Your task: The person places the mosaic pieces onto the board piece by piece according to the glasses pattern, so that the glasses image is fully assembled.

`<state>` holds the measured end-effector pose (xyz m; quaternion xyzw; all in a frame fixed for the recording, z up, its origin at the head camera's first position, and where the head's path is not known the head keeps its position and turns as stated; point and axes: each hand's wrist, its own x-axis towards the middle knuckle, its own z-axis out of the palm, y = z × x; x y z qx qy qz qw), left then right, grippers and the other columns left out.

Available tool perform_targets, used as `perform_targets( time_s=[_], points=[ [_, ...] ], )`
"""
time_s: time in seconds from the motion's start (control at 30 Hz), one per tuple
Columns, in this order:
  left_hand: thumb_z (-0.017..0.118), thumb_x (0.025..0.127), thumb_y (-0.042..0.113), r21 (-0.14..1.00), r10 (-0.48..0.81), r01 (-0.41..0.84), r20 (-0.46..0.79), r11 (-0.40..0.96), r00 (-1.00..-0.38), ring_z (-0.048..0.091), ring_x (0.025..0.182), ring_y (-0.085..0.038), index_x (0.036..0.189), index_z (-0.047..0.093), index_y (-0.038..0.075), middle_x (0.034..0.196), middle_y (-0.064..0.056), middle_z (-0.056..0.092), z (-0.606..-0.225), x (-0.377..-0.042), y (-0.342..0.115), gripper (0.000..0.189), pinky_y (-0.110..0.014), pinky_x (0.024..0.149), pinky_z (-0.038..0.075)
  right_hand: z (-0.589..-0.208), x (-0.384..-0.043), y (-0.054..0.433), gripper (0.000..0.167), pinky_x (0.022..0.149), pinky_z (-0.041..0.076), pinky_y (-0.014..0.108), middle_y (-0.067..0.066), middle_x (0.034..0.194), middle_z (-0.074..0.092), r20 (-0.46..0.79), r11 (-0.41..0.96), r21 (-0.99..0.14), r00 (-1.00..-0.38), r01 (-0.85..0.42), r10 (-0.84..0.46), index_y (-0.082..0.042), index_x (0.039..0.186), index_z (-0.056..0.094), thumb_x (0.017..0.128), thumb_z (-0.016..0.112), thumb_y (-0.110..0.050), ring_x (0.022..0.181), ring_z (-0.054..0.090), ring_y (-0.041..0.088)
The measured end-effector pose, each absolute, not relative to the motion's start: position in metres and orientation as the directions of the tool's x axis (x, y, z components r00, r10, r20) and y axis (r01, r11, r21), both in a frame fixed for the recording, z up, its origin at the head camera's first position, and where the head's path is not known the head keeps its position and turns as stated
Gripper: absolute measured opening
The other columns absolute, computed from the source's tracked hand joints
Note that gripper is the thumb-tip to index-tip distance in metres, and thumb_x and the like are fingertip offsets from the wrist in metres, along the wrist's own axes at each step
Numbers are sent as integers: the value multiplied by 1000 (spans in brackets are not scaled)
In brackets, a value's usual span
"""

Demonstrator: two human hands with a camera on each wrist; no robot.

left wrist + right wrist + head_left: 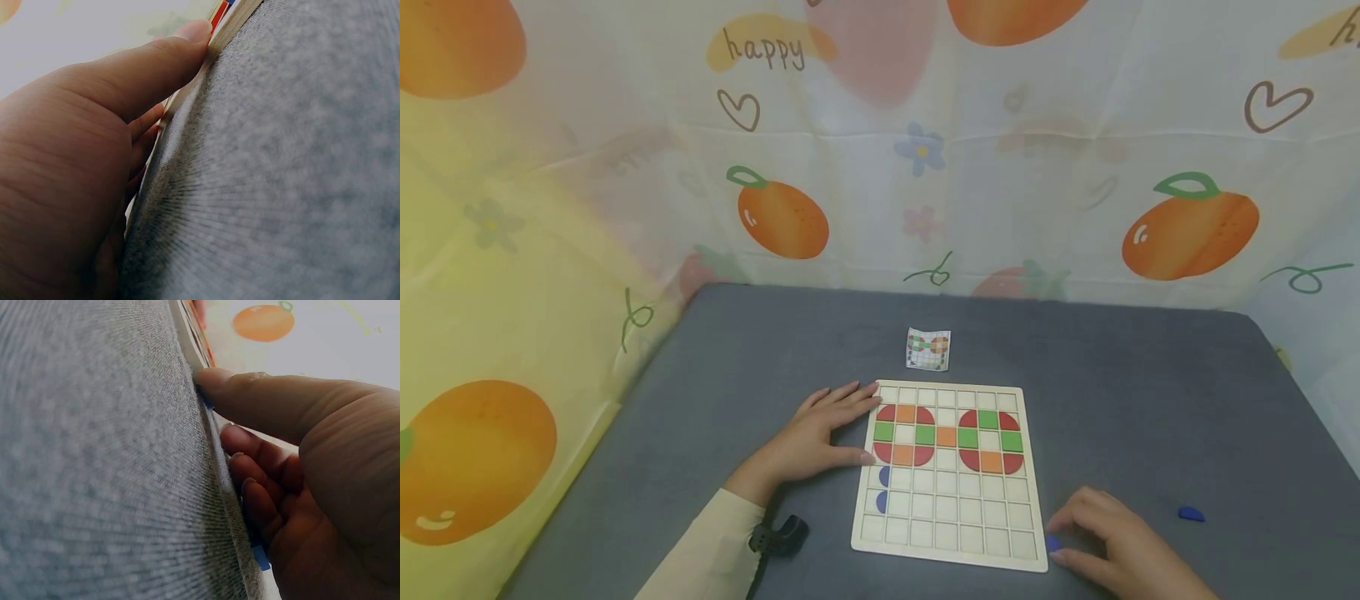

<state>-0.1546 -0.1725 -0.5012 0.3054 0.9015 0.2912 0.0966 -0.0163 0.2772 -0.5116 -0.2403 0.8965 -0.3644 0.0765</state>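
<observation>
A square wooden board (951, 533) with a grid of cells lies on the table, red, orange and green pieces set in its upper rows. Two blue half-round pieces (883, 477) sit low on its left side. My left hand (820, 437) rests at the board's left edge, fingers spread and the thumb on the rim (219, 47). By the lower right corner, my right hand (1108, 537) pinches another blue piece (1054, 542) between thumb and forefinger, low at the table. In the right wrist view the thumb partly covers this blue piece (205, 398).
Farther right on the grey table (760, 350) lies one more blue half-round piece (1191, 514). A small printed pattern card (928, 350) lies behind the board. Fruit-printed cloth (865, 192) hangs behind the table. A black band (778, 537) is by the left wrist.
</observation>
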Motion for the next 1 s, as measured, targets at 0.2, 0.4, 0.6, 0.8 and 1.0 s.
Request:
perform_targets(
  time_s=[0.2,0.4,0.6,0.8,1.0],
  points=[
    [84,93,57,586,609,497,7,640,-793,20,164,-25,168,48,24,174,10,33,-502,-155,-173,89,-63,127,6,-513,-17,276,26,75,51,27,-24,105,58,72,614,-675,-865,-409,-496,-31,110,72,92,91,-26,92,51,3],
    [85,92,56,586,610,496,5,640,-792,20,164,-24,168,48,24,174,10,33,-502,-155,-174,90,-63,127,6,-509,-17,275,28,76,52,28,-23,103,58,-11,632,-697,-876,-340,-483,-30,107,68,92,91,-24,92,51,3],
    [85,92,57,587,610,499,11,637,-792,20,164,-24,168,48,25,174,11,32,-503,-155,-174,90,-62,127,6,-508,-15,273,23,66,48,26,-19,94,56,-47,585,-760,-875,-281,-481,-24,110,71,95,87,-18,84,52,3],
    [84,93,57,589,613,502,14,633,-790,20,164,-25,168,48,25,174,11,33,-504,-156,-174,89,-63,127,6,-509,-14,270,22,62,47,25,-21,93,56,49,553,-758,-876,-346,-480,-21,119,77,99,83,-13,79,54,1],
    [84,93,57,583,613,503,11,638,-790,20,164,-24,168,48,25,174,11,33,-503,-156,-173,90,-63,127,6,-502,-11,263,19,61,48,25,-20,89,57,59,602,-739,-919,-303,-389,-26,109,75,97,86,-18,77,54,2]
  ],
)
